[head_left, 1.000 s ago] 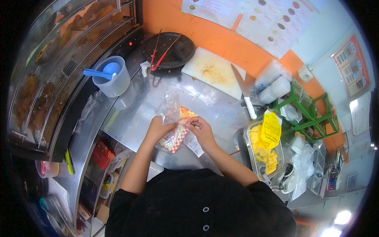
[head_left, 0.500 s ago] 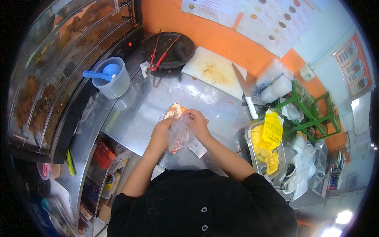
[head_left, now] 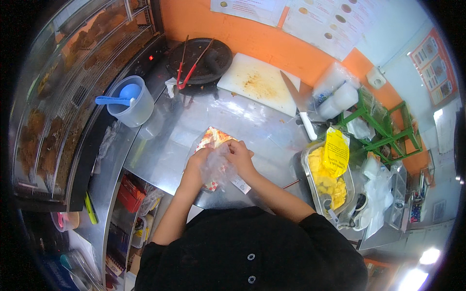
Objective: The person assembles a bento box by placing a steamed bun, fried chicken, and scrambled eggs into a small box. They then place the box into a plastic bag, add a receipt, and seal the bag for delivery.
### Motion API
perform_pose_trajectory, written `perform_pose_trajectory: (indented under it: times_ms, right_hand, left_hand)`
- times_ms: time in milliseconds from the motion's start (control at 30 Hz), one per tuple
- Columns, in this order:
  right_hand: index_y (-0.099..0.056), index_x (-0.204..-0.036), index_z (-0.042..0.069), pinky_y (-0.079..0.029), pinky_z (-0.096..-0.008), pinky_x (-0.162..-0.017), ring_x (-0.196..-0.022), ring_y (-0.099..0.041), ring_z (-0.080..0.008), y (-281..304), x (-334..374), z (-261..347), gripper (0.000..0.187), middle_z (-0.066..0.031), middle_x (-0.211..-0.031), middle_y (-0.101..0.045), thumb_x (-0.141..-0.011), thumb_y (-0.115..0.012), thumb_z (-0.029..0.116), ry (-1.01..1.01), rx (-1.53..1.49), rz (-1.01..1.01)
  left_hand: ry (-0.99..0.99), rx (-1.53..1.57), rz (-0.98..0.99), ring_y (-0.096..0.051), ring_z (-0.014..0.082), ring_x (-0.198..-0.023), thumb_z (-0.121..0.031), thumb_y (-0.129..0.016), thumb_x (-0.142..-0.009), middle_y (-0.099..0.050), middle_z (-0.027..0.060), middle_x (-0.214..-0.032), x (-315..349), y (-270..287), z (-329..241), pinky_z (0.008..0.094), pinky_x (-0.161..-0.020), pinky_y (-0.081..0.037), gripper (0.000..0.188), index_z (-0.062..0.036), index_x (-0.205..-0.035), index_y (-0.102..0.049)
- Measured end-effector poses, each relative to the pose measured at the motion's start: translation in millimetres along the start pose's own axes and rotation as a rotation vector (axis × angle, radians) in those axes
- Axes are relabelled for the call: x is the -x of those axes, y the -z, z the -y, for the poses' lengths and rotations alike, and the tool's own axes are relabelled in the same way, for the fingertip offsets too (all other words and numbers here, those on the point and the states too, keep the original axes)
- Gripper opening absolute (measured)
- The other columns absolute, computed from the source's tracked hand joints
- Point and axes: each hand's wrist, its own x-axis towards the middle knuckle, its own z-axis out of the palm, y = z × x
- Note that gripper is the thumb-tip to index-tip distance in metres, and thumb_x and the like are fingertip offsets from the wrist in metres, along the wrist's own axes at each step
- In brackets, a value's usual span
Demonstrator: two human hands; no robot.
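Observation:
A thin clear plastic bag (head_left: 217, 169) hangs between my two hands, over the steel counter. My left hand (head_left: 198, 162) is closed on its left side. With bent fingers pressed together, my right hand (head_left: 238, 153) pinches the bag's upper edge. Under and partly inside the bag sits a printed red, yellow and white food box (head_left: 213, 137); its lower part with red checks shows through the plastic. I cannot tell how far the bag covers it. A white paper slip (head_left: 241, 185) lies beside the bag, below my right hand.
A cutting board (head_left: 259, 85) and a knife (head_left: 298, 104) lie at the back, beside a black round pan (head_left: 200, 60) with red tongs (head_left: 187, 77). Left stands a clear tub (head_left: 133, 112) with a blue ladle. Right are a steel tray (head_left: 310, 182) of yellow packs and green racks (head_left: 383, 128).
My hands stay close together on the bag, with the fingers of the right hand shifted slightly inward. The whole view has turned a little.

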Motion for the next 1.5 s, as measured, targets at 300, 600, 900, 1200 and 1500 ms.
perform_pose_trajectory:
  times_ms: [300, 600, 900, 1200, 1500]
  right_hand:
    - [-0.073, -0.087, 0.022, -0.019, -0.0362, -0.082, -0.090, -0.045, -0.0142, -3, 12, 41, 0.007, 0.0048, -0.081, -0.059, -0.080, -0.071, 0.022, 0.210, 0.570, -0.068]
    - [-0.070, -0.087, 0.021, -0.021, -0.0419, -0.083, -0.096, -0.049, -0.0161, 6, 11, 36, 0.008, 0.0061, -0.081, -0.063, -0.080, -0.070, 0.025, 0.345, 0.600, 0.071]
    - [-0.067, -0.090, 0.004, -0.046, -0.0295, -0.080, -0.093, -0.059, -0.0130, -7, 25, 13, 0.014, -0.0028, -0.099, -0.055, -0.080, -0.074, 0.012, 0.039, 0.062, -0.178]
    - [-0.071, -0.088, 0.010, -0.039, -0.0279, -0.089, -0.097, -0.054, -0.0142, -9, 26, 10, 0.012, -0.0038, -0.093, -0.059, -0.081, -0.074, 0.018, 0.045, -0.030, -0.207]
    - [-0.073, -0.090, 0.018, -0.023, -0.0365, -0.089, -0.096, -0.050, -0.0171, 3, 19, 23, 0.015, -0.0024, -0.087, -0.058, -0.081, -0.071, 0.030, 0.149, 0.364, -0.083]
  left_hand:
    - [-0.245, -0.337, 0.165, -0.054, 0.0334, -0.102, -0.002, -0.052, -0.081, -0.058, 0.0148, -0.110, 7, 20, 2, 0.0430, -0.089, -0.043, 0.042, -0.0048, -0.123, -0.050]
    - [0.219, 0.098, 0.011, -0.058, 0.0219, -0.101, -0.007, -0.072, -0.075, -0.067, 0.0048, -0.093, -13, 17, 9, 0.0354, -0.091, -0.038, 0.045, -0.0101, -0.117, -0.057]
    - [-0.077, -0.445, -0.202, -0.053, 0.0169, -0.095, -0.017, -0.065, -0.077, -0.064, -0.0035, -0.091, 7, -8, 15, 0.0408, -0.080, -0.025, 0.019, -0.0157, -0.096, -0.067]
    - [-0.129, -0.475, -0.230, -0.052, 0.0165, -0.095, -0.017, -0.063, -0.071, -0.062, -0.0046, -0.090, 10, 0, 1, 0.0405, -0.079, -0.024, 0.024, -0.0172, -0.094, -0.067]
    - [-0.190, -0.422, -0.190, -0.053, 0.0176, -0.096, -0.017, -0.068, -0.070, -0.064, -0.0031, -0.092, 5, 0, -1, 0.0396, -0.082, -0.025, 0.026, -0.0155, -0.095, -0.069]
